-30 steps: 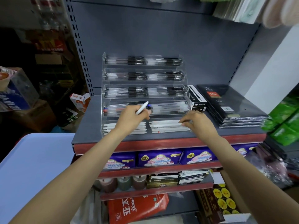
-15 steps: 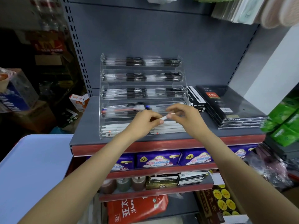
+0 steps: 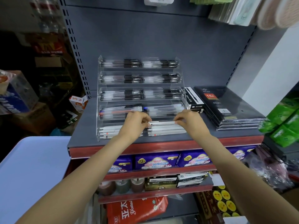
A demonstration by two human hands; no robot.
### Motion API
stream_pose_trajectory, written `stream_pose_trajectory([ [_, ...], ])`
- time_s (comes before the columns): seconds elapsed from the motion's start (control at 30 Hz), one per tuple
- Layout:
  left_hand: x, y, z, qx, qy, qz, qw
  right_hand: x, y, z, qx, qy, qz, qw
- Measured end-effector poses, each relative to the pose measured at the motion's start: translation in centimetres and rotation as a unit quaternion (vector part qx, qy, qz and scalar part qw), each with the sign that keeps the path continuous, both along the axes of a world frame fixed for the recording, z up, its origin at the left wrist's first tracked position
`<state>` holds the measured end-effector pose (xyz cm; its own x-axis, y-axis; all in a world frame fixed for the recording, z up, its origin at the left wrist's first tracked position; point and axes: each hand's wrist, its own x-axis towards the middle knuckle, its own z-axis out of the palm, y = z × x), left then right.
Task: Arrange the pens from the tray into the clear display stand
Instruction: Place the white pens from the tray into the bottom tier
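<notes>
Both hands pinch one slim white pen [image 3: 162, 122] level: the left hand [image 3: 135, 122] grips its 9 o'clock end, the right hand [image 3: 189, 121] its 3 o'clock end. The pen sits right over the white pens in the bottom tier of the clear acrylic tiered display stand [image 3: 140, 96] on the grey shelf [image 3: 84, 126]. A stack of black diaries [image 3: 226, 107] lies at 3 o'clock of the stand.
</notes>
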<state>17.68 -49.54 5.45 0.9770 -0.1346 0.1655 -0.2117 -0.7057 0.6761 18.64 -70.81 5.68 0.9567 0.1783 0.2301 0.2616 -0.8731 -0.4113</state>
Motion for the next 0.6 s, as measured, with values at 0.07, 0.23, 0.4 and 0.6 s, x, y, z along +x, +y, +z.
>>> stream_pose_trajectory([
  [0.07, 0.0, -0.4, -0.1, 0.013, 0.005, -0.002, 1.0, 0.0, 0.5, -0.3, -0.051, -0.002, 0.003, 0.999],
  [0.23, 0.0, -1.1, -0.2, 0.057, -0.001, -0.003, 0.998, 0.1, 0.8, -1.1, -0.108, -0.011, -0.021, 0.994],
  [0.4, -0.1, -1.0, -0.4, 0.125, -0.03, -0.01, 0.992, 0.1, 0.9, -1.2, -0.16, -0.031, -0.035, 0.986],
  [0.6, 0.1, -1.2, -0.6, 0.199, -0.057, -0.015, 0.978, 0.0, 1.6, -1.1, -0.172, -0.027, -0.058, 0.983],
])
